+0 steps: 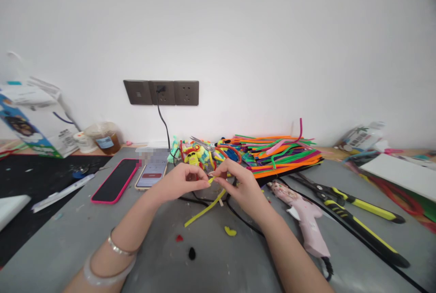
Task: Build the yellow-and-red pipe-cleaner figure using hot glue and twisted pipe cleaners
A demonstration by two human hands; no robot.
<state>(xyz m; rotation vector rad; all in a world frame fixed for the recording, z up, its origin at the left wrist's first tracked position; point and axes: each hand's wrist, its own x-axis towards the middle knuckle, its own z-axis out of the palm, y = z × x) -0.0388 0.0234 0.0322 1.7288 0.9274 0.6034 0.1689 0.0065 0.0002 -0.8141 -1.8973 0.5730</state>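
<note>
Between my two hands is a yellow pipe cleaner (205, 210), its long tail hanging down to the left over the grey mat. My left hand (192, 178) pinches it with thumb and forefinger. From the other side my right hand (238, 181) pinches it too, the fingertips of both hands nearly meeting. Below them on the mat lie a short curled yellow piece (230, 231), a small red piece (179, 238) and a black oval piece (192, 253). Just behind my hands sits a yellow figure with dark goggle-like eyes (193, 157).
A heap of coloured pipe cleaners (282, 152) lies by the wall. To the right are a pink glue gun (304, 220) with a black cord and yellow-black pliers (357, 206). Two phones, one pink-cased (116, 181) and one lit (152, 172), lie left. A drink cup (106, 138) stands behind.
</note>
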